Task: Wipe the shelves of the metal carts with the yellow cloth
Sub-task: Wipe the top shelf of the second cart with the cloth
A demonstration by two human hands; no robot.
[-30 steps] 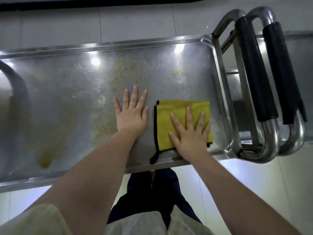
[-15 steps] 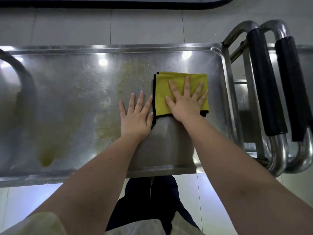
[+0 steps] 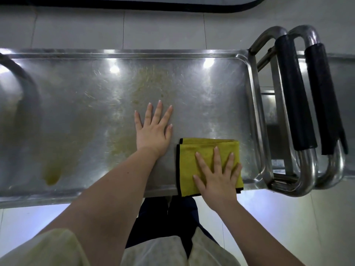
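The top shelf of a metal cart (image 3: 76,116) stretches across the view, scratched and marked with yellowish smears. A folded yellow cloth (image 3: 192,158) with a black edge lies at the shelf's near right corner, partly over the front rim. My right hand (image 3: 217,175) presses flat on the cloth with straight, spread fingers. My left hand (image 3: 152,131) rests flat on the bare metal just left of the cloth, fingers straight.
Two steel cart handles with black grips (image 3: 294,104) stand at the right end of the shelf; a second cart's shelf (image 3: 342,73) lies behind them. A tiled floor (image 3: 163,29) surrounds the cart. A yellowish stain (image 3: 51,177) sits near the front left.
My right hand has pulled the cloth from the far side of the shelf back to the near rim. My left hand has stayed flat in about the same place.
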